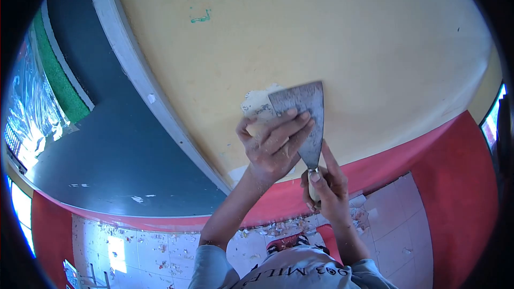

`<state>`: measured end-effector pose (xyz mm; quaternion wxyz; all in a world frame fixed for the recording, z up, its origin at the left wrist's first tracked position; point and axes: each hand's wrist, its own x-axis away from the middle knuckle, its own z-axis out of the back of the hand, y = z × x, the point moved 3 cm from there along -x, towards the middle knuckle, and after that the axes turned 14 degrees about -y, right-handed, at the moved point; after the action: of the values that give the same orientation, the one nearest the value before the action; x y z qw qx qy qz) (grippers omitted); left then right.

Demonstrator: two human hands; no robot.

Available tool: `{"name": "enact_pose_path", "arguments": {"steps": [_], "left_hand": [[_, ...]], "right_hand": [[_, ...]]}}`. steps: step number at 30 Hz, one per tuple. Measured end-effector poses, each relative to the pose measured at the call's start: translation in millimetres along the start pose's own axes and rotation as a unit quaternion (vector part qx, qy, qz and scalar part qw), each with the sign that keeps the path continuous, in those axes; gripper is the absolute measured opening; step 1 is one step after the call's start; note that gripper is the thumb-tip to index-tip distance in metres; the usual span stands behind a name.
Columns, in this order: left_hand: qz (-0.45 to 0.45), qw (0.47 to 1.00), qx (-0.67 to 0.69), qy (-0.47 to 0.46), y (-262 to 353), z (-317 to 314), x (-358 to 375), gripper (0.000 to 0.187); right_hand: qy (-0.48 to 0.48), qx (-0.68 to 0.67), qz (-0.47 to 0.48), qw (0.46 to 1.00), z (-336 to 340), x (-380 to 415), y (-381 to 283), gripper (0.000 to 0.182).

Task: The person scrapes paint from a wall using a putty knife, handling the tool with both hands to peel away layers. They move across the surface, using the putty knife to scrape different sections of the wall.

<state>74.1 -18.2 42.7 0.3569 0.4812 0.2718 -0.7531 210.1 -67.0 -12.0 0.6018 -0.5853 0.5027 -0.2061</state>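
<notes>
Head view: your scraper (305, 120) lies blade-flat against the yellow wall (332, 37), its top edge at a patch of bared plaster (258, 104). Your left hand (274, 147) presses its fingers on the blade face, thumb at the patch side. Your right hand (324, 182) is clenched round the handle below, index finger running up the blade edge. Red band (417, 155) sits under the yellow; paint chips (278, 229) litter the tiled floor (160, 246).
</notes>
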Motion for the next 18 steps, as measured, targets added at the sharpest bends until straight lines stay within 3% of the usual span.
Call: {"name": "enact_pose_path", "arguments": {"steps": [3,7,10,14,18], "left_hand": [[-0.037,0.999,0.011,-0.014,-3,-9,16,0.025],[-0.015,0.999,-0.007,0.035,-14,4,-12,0.025],[-0.002,0.998,-0.018,0.054,-16,9,-20,0.026],[-0.016,1.000,0.002,-0.018,-4,-9,27,0.025],[-0.011,1.000,0.006,0.025,-11,1,3,0.023]], "right_hand": [[0.014,-0.016,-0.010,1.000,-2,8,15,0.059],[-0.035,0.014,0.044,0.998,-7,-19,-11,0.059],[-0.026,0.011,0.031,0.999,-16,-25,-21,0.059],[-0.004,-0.016,-0.006,1.000,-4,5,13,0.059],[-0.005,0.006,-0.002,1.000,-10,-6,-4,0.059]]}}
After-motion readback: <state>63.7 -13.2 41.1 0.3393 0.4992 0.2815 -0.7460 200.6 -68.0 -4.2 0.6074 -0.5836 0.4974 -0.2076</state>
